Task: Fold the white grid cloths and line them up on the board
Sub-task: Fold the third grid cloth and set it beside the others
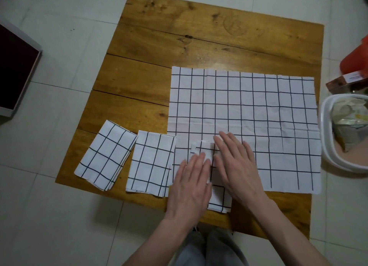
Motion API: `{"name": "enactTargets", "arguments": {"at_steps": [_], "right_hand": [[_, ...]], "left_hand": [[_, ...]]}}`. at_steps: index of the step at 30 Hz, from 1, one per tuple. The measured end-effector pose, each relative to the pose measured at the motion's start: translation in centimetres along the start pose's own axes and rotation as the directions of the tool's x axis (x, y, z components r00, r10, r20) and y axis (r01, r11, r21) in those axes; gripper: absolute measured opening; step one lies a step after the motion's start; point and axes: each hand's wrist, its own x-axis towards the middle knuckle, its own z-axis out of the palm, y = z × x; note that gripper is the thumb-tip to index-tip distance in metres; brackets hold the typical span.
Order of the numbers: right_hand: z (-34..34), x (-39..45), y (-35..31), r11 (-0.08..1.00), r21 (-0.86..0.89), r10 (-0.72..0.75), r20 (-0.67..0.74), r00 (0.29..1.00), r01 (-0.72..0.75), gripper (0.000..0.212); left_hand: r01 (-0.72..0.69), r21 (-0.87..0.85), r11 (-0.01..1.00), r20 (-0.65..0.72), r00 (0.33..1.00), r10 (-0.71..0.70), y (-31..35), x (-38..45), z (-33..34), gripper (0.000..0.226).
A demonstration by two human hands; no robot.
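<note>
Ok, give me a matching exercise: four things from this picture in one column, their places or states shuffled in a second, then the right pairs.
Things:
1. leftmost folded cloth
2. unfolded cloth
3. white bin
4. third folded cloth

Places or states:
A. on the floor, right of the board
B. under both hands
C. tilted, near the board's left edge
D. spread flat

Pairs: 1-C, 2-D, 3-A, 4-B
</note>
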Motion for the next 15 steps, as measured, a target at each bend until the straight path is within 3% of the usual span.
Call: {"name": "enactTargets", "arguments": {"at_steps": [2, 8, 15], "right_hand": [[-0.5, 0.9, 1.0, 1.0, -0.007, 0.022, 0.045, 0.999, -0.022, 0.06], [-1.0, 3.6, 3.2, 0.999, -0.037, 0.022, 0.226, 0.974, -0.014, 0.071], [-1.6, 7.1, 4.9, 0.998, -0.034, 0.05, 0.219, 0.974, -0.043, 0.074]], "left_hand": [[-0.05, 0.019, 0.999, 0.017, 0.999, 0.05, 0.5, -0.1, 0.6, 0.065], [-0.014, 0.003, 1.0, 0.044, 0.999, 0.014, 0.4, -0.1, 1.4, 0.066], [-0.012, -0.004, 1.0, 0.009, 1.0, 0.012, 0.0, 0.1, 0.9, 0.065]]}}
